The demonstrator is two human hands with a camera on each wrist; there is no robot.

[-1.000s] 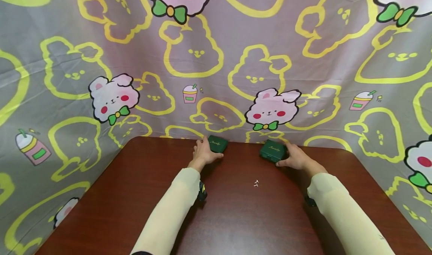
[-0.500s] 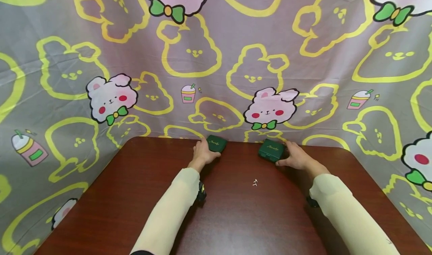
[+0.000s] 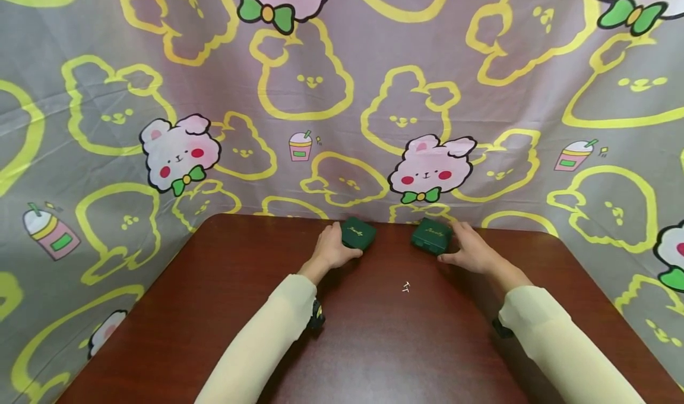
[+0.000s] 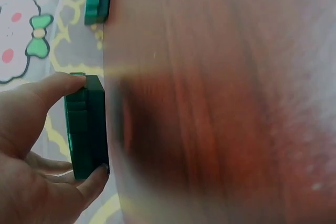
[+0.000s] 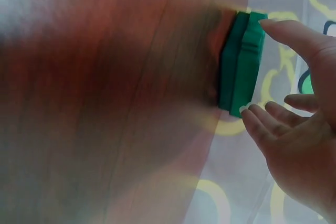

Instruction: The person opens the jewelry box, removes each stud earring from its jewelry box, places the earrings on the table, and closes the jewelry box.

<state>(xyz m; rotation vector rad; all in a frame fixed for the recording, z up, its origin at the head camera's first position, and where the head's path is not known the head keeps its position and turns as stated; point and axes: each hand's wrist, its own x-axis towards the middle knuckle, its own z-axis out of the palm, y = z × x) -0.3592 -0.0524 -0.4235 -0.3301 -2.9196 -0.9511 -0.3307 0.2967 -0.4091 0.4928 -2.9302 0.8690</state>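
While the left hand (image 3: 332,248) grips a green box (image 3: 359,234) between spread thumb and fingers near the far edge of a brown table (image 3: 240,273), small white pieces (image 3: 406,287) lie closer in. To their right, a second green box (image 3: 430,235) sits between the right hand's (image 3: 471,251) widely parted thumb and fingertips, pinched at opposite sides.

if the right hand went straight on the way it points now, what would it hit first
The right hand would meet the right green box first, which sits at its thumb and fingertips. Behind that, the patterned cloth looks next, though depth is hard to judge.
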